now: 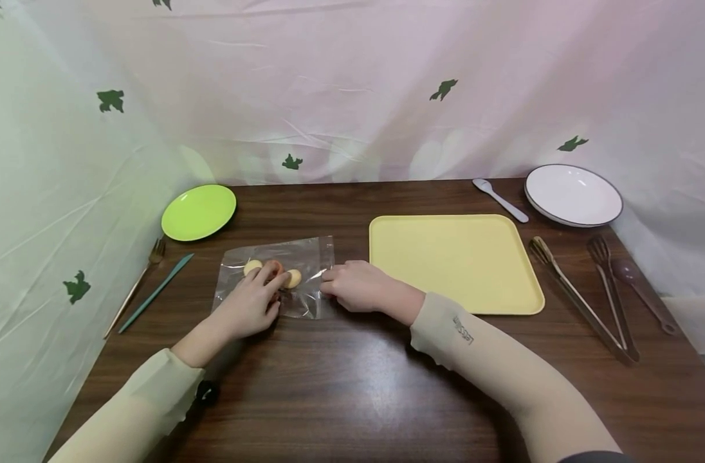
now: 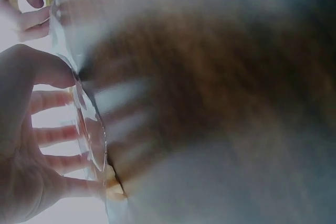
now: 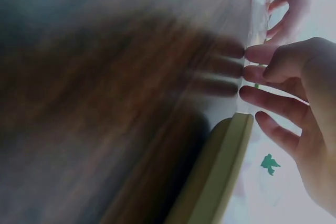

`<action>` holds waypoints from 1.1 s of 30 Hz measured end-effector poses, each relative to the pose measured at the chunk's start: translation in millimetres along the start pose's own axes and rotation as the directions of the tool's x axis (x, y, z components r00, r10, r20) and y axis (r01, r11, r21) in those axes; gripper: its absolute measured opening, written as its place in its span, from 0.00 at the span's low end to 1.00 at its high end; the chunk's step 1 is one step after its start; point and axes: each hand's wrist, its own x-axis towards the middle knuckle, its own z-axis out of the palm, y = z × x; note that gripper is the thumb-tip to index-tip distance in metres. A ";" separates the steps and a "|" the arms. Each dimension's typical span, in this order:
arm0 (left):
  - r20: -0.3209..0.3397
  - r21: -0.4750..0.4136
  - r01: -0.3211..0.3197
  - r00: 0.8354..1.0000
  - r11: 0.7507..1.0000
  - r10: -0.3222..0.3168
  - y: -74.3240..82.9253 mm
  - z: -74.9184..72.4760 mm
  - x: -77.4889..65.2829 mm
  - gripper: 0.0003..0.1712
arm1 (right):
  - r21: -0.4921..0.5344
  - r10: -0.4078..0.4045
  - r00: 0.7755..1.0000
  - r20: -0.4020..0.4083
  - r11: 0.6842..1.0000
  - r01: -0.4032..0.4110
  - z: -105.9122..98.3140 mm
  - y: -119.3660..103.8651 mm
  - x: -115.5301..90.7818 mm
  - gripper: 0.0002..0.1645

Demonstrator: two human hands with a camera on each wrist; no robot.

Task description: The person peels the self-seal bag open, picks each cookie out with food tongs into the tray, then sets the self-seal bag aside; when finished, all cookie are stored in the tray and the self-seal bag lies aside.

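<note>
A clear plastic bag (image 1: 306,251) lies on the table with round yellow pieces (image 1: 294,278) and an orange-red piece (image 1: 276,266) inside. My left hand (image 1: 251,305) rests on the bag's middle, fingers spread over these pieces. In the left wrist view its fingers (image 2: 55,135) reach rather straight down to the plastic. At the bag's right edge is my right hand (image 1: 355,286), fingertips low at the tabletop. The right wrist view shows its fingers (image 3: 278,103) loosely extended, the thumb beside the index finger.
A yellow tray (image 1: 457,263) lies right of the bag, close by the right hand. Left are a green plate (image 1: 199,213), a fork (image 1: 135,286) and a teal knife (image 1: 155,294). Right are a white dish (image 1: 574,195), a pale spoon (image 1: 500,200), tongs (image 1: 584,302) and a brown spoon (image 1: 642,294).
</note>
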 end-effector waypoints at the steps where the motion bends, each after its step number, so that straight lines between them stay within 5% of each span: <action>1: 0.000 -0.001 -0.001 1.000 1.000 0.001 0.1 -0.1 0.2 0.28 | -0.006 0.004 1.000 0.002 1.000 -0.004 0.3 -0.1 -2.2 0.10; 9: 0.061 0.086 0.065 0.996 0.994 -0.071 -2.7 -10.2 -3.4 0.30 | 0.030 0.022 0.999 0.024 0.999 -0.023 0.3 -5.4 -18.8 0.18; 18: -0.032 0.017 0.093 0.995 0.996 -0.092 -16.0 -13.0 -2.8 0.25 | 0.097 0.081 0.991 0.107 0.991 -0.092 -2.9 -9.1 -27.0 0.21; 28: -0.132 0.025 0.070 0.989 0.997 -0.066 -16.4 -3.3 1.1 0.07 | 0.125 0.089 0.993 0.071 0.987 -0.098 -1.6 -11.8 -34.6 0.21; 33: -0.119 0.021 0.102 0.988 0.995 -0.099 -13.0 -4.4 1.2 0.09 | 0.139 0.088 0.993 0.073 0.985 -0.097 -1.2 -12.9 -36.6 0.22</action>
